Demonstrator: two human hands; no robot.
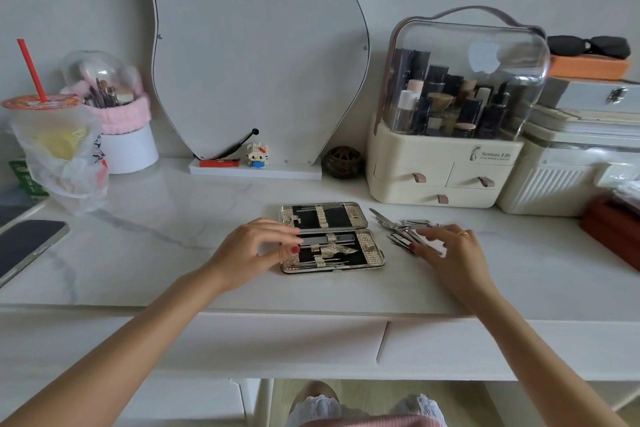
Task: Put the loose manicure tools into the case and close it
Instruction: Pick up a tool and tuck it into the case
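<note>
The manicure case (375, 255) lies open flat on the white marble tabletop, gold-rimmed with a black lining; several thin tools sit under its straps. My left hand (258, 248) rests on the case's left edge, fingers reaching over the near half. A pile of loose silver manicure tools (398, 227) lies just right of the case. My right hand (450, 250) is over the near part of that pile, its fingertips touching the tools; whether it pinches one I cannot tell.
A cream cosmetics organiser (443, 167) with a clear lid stands behind the tools. A wavy mirror (256, 46) leans at the back. At the left stand a bagged drink cup (52, 146), a brush holder (117, 122) and a phone (27, 246). A red box (613, 229) sits at the right.
</note>
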